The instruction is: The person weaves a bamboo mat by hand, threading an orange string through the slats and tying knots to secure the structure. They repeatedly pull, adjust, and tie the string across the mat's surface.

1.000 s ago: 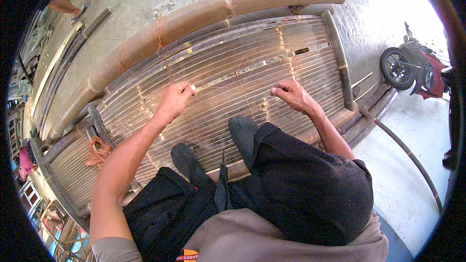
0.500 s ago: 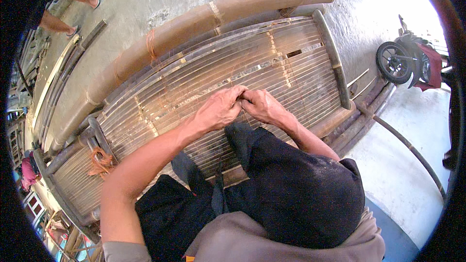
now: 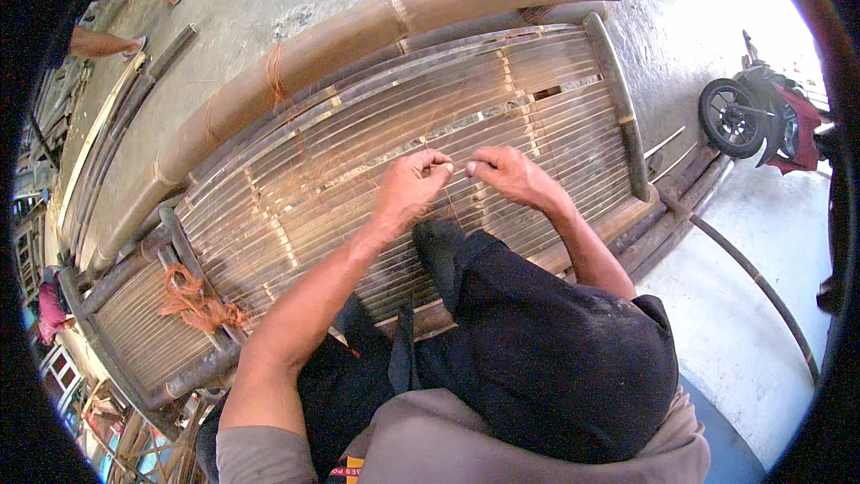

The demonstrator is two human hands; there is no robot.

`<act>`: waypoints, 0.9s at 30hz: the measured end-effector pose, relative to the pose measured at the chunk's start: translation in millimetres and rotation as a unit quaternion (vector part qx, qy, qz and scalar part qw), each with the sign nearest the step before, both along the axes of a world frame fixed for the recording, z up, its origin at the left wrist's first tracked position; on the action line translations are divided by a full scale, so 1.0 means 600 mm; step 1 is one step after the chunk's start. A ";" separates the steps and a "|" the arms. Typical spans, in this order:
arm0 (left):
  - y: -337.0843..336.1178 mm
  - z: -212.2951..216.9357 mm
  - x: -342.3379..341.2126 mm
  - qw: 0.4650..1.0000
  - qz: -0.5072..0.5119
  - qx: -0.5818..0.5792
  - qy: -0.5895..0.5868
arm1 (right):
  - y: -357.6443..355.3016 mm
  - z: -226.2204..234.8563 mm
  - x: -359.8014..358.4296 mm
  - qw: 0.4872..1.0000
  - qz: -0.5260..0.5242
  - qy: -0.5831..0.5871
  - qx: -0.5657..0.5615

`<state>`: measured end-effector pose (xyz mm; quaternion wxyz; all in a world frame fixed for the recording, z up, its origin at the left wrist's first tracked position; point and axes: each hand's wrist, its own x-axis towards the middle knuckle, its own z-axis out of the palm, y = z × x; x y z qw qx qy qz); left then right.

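While pinched between left hand (image 3: 414, 181), right hand (image 3: 511, 175), thin cord (image 3: 460, 168) runs sideways

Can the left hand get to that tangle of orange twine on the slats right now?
Probably yes: the orange twine tangle lies uncovered on the bamboo slat panel, on the left hand's side, nothing between. But that hand's fingers look pinched on a thin strand.

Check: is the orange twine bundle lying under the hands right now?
No: the orange twine bundle lies far off the left hand, near the slatted panel's end.

Bamboo slat panel (image 3: 296, 188), pale tan strips in dark frame, lying flat, tied with thin orange string (image 3: 452, 206) near centre, bundle at 8 o'clock
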<state>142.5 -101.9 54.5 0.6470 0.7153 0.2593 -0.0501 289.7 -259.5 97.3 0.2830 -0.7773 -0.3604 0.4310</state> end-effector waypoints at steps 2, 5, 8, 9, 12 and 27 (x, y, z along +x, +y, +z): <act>0.015 -0.010 -0.008 0.999 0.030 -0.036 0.026 | -0.010 0.009 0.013 1.000 -0.028 0.003 -0.013; 0.032 -0.022 -0.013 0.992 0.052 -0.111 -0.009 | -0.016 0.015 0.021 0.998 -0.056 0.003 -0.026; 0.045 -0.024 -0.015 0.986 0.064 -0.149 0.023 | -0.018 0.018 0.023 0.995 -0.092 0.001 -0.027; 0.049 -0.022 -0.015 0.984 0.069 -0.157 0.041 | -0.018 0.018 0.023 0.994 -0.107 -0.009 -0.016; 0.056 -0.014 -0.018 0.980 0.079 -0.174 0.063 | -0.019 0.017 0.022 0.989 -0.146 0.013 -0.015; 0.057 -0.032 -0.037 0.957 0.120 -0.238 0.112 | -0.032 0.010 0.038 0.974 -0.184 -0.129 -0.009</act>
